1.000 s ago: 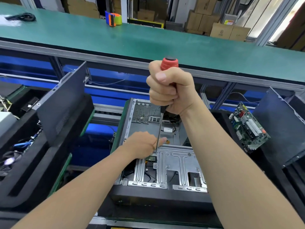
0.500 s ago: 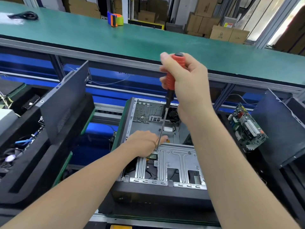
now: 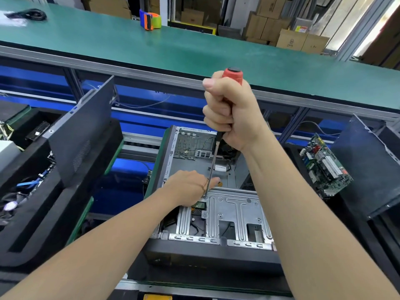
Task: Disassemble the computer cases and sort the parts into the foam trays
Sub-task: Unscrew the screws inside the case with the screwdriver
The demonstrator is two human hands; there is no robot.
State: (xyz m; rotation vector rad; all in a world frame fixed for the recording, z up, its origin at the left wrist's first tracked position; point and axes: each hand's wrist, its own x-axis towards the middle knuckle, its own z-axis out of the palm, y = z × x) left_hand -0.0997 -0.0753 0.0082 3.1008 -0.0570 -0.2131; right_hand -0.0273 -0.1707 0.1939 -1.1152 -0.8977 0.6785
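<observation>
1. We take the open computer case (image 3: 207,256) as our landmark. It lies on its side directly below us, with its black front panel nearest to us and its metal interior facing up.
2. Our right grip (image 3: 233,113) is clenched in a fist round the red handle of the screwdriver (image 3: 213,161), above the far half of the case. The thumb lies up along the handle.
3. The screwdriver stands nearly upright, and its thin shaft runs down into the case. Its tip meets the far left corner of the silver drive cage (image 3: 236,204), which fills the near half of the case.
4. Our left grip (image 3: 188,187) rests on the left part of that cage. Its fingers are curled, and it pinches the lower shaft just above the tip. The thumb tip shows just past the shaft.
5. A dark side panel (image 3: 82,135) leans to the left of the case in a black foam tray (image 3: 43,224). Loose cables lie further left.
6. A green motherboard (image 3: 324,167) stands tilted to the right of the case, against a second dark panel (image 3: 363,167).
7. Beyond the case runs the long green table (image 3: 194,50). An orange and blue tape dispenser (image 3: 150,21) sits on its far edge, and cardboard boxes (image 3: 290,37) are stacked behind it.
</observation>
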